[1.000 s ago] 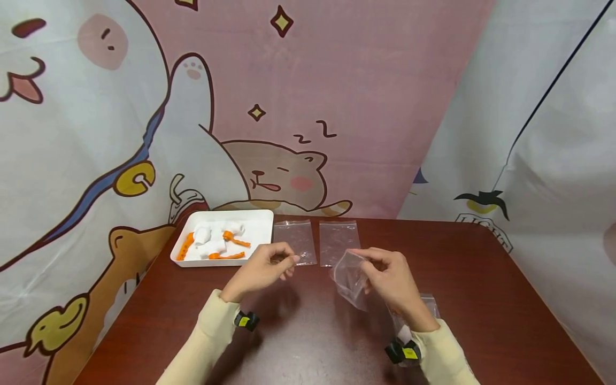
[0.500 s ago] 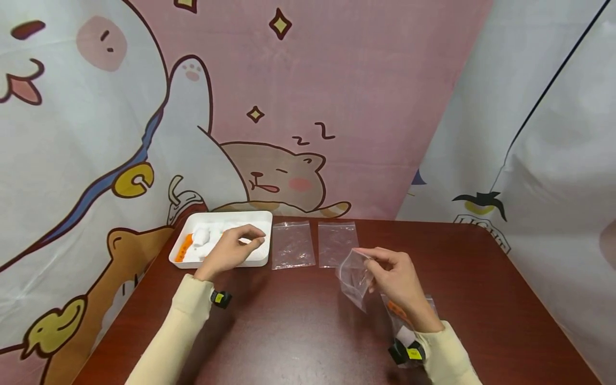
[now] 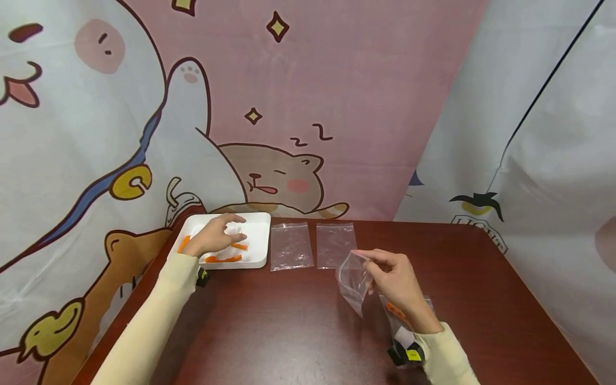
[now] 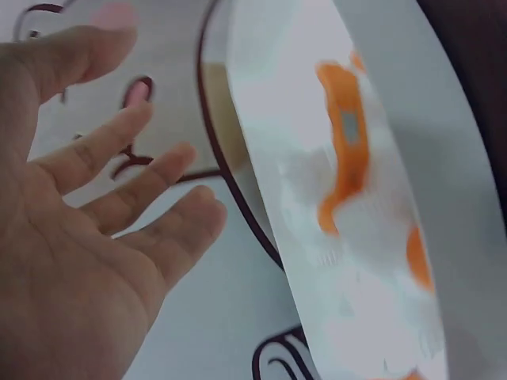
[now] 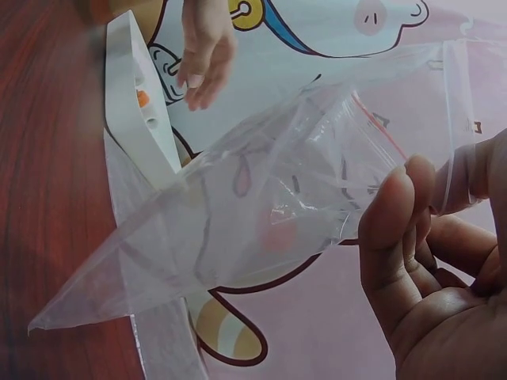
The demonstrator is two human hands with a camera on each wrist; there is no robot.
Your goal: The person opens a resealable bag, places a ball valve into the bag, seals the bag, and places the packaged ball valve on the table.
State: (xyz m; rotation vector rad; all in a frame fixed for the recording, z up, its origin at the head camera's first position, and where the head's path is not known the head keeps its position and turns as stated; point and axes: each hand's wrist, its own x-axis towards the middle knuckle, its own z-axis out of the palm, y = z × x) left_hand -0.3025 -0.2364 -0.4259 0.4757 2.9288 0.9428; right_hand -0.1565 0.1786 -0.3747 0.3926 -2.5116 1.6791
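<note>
My left hand (image 3: 215,235) hovers over a white tray (image 3: 261,243), thumb and fingers apart with nothing between them. In the tray lie several orange strips (image 3: 224,259) and white pieces, partly hidden by that hand. The left wrist view shows one orange strip (image 4: 347,146) with a grey rectangle on it; the white pieces are blurred. My right hand (image 3: 395,275) pinches the top edge of a clear zip bag (image 3: 350,280) between thumb and fingers. This bag hangs over the table with its mouth gaping, and in the right wrist view the zip bag (image 5: 230,214) shows no contents.
Two flat clear zip bags, a left one (image 3: 291,247) and a right one (image 3: 336,240), lie beside the tray at the back. Under my right forearm lies another bag (image 3: 428,302) containing an orange piece (image 3: 395,310) and a white piece (image 3: 404,337). A printed cloth (image 3: 385,107) hangs behind the table.
My left hand has left the held bag's side and moved left over the tray, its fingers spreading. The right hand stays nearly still, holding the bag.
</note>
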